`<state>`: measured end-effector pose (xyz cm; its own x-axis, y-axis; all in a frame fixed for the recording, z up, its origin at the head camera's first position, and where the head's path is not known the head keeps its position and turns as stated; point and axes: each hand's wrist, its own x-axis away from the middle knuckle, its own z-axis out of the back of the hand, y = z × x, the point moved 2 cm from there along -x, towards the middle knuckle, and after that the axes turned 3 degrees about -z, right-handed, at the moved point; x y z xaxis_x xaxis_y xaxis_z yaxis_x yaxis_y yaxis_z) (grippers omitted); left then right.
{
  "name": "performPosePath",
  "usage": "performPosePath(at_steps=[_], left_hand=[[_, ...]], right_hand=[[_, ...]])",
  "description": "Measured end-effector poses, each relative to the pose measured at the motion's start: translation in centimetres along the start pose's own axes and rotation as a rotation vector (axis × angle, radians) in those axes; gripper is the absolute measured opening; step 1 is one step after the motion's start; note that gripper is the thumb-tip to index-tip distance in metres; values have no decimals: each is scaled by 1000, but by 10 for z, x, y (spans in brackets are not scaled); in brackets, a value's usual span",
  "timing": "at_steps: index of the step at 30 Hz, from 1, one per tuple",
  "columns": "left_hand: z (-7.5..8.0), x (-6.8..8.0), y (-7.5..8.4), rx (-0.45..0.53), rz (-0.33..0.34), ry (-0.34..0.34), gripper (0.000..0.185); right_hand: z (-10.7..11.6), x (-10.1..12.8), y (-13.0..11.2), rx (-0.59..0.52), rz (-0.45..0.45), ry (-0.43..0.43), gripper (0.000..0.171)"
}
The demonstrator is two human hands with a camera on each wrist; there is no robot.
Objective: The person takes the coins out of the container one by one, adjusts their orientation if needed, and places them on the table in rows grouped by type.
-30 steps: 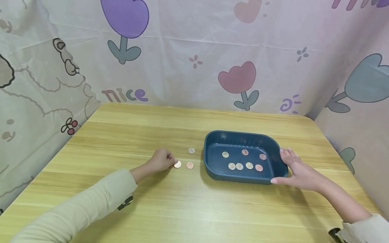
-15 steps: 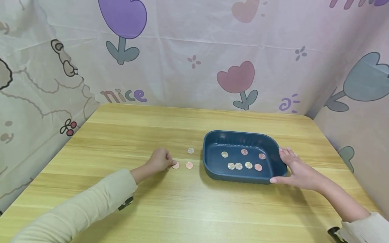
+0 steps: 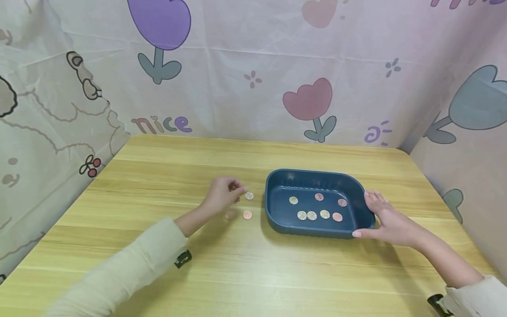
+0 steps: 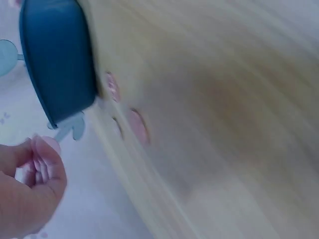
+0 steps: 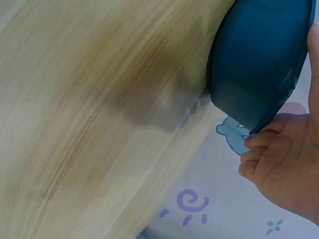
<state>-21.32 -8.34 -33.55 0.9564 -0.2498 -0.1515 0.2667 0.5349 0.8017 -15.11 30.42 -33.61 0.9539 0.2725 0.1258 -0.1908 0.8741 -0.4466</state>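
My left hand [image 3: 236,190] hovers just above the wooden table [image 3: 277,268], fingers curled against the thumb, and I see no coin in it. Its fingertips are close to a silver coin [image 3: 249,196]. A pale coin [image 3: 231,215] lies in the hand's shadow, with a copper coin [image 3: 247,215] beside it. In the blurred left wrist view the curled hand [image 4: 42,159] is above two pinkish coins [image 4: 138,127]. My right hand [image 3: 370,215] grips the right end of the dark blue tray [image 3: 317,172], thumb on its front wall. Several coins [image 3: 311,215] lie inside. The right wrist view shows fingers [image 5: 254,144] curled under the tray's [image 5: 259,64] edge.
Patterned cloth walls [image 3: 253,88] close in the table at the back, left and right. Bare tabletop stretches in front of the tray and at the far left.
My left hand has lifted off the pale coin and moved up and to the right, toward the silver coin. All three loose coins still lie on the table. The right hand and tray have stayed put.
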Motion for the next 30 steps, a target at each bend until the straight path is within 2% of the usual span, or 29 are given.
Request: performPosePath(at_steps=[4,10,15,22,25,30], left_hand=[[-12,-4,14,80,-43,-17,14],[-33,-11,27,171,-81,-47,15],[-49,-16,34,185,-93,-68,16],[-71,-24,45,197,-149,-101,16],[-81,-27,49,180,-167,-122,16],[-96,-33,55,122,-155,-160,15]], right_hand=[[0,0,0,0,1,0,110],[-2,-1,0,-11,13,2,109],[-2,-1,-1,-19,10,3,110],[-1,0,-1,-23,9,5,110],[-1,0,-1,-26,9,6,110],[0,1,-1,-26,3,6,110]])
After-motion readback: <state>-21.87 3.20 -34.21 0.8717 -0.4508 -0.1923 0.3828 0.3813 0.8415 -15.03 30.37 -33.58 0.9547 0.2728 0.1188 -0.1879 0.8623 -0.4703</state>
